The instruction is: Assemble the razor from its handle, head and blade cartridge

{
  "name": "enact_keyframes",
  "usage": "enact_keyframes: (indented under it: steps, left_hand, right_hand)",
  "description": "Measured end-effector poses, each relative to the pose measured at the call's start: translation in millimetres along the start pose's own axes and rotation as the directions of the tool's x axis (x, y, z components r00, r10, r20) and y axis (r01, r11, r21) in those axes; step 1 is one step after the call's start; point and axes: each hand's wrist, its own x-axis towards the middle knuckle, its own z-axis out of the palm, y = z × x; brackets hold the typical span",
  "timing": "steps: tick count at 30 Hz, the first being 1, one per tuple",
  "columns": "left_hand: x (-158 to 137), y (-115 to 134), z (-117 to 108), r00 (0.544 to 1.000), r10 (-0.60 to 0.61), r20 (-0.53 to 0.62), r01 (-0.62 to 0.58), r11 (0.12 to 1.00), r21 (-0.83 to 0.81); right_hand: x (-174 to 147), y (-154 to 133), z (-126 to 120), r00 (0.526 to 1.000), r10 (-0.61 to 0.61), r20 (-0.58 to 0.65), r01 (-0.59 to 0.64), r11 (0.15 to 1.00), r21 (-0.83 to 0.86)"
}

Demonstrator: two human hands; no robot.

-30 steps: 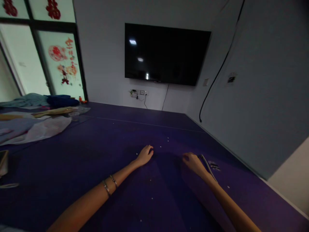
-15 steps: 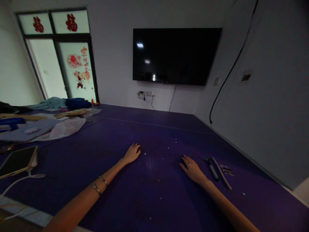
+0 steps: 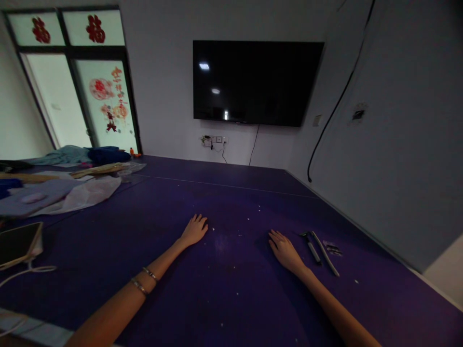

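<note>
My left hand [image 3: 194, 231] lies palm down on the purple tabletop [image 3: 217, 308], fingers apart, holding nothing. Two bracelets [image 3: 139, 286] circle that forearm. Farther right, my right hand [image 3: 285, 249] also rests flat with its fingers stretched forward and nothing in it. Closest to it is a slim grey-and-black hand tool [image 3: 313, 251], whose exact kind I cannot make out. Beside the tool lies a thin, slightly curved pale strip [image 3: 326, 255]. A small clear packet [image 3: 332, 248] with dark pieces sits just beyond. Tiny white scraps are scattered between and around my hands.
At left, a phone or tablet [image 3: 20, 245] has a white cable [image 3: 34, 268]. Behind it are a plastic bag [image 3: 94, 193], folded cloths [image 3: 68, 155] and other clutter. A television [image 3: 256, 82] hangs on the far wall; a black cable [image 3: 336, 103] dangles at right.
My view has turned slightly right, so the room and table things sit farther left in the picture. Both hands stay flat on the table; the right hand's fingers lie slightly closer together.
</note>
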Motion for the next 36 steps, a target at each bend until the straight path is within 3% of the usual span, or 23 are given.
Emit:
enact_keyframes:
  steps: [17, 28, 36]
  left_hand:
    - [-3, -2, 0, 0.999, 0.022, -0.03, -0.023, 0.999, -0.033]
    - [-3, -2, 0, 1.0, 0.007, -0.016, -0.007, 0.999, 0.04]
    - [-3, -3, -1, 1.0, 0.006, -0.019, -0.005, 0.999, 0.041]
  right_hand:
    - [-3, -1, -3, 1.0, 0.012, 0.014, -0.012, 0.999, 0.031]
    - [-3, -2, -4, 0.999, 0.018, 0.029, -0.019, 0.999, 0.03]
    - [-4, -9, -7, 0.998, 0.034, -0.055, -0.029, 0.996, 0.079]
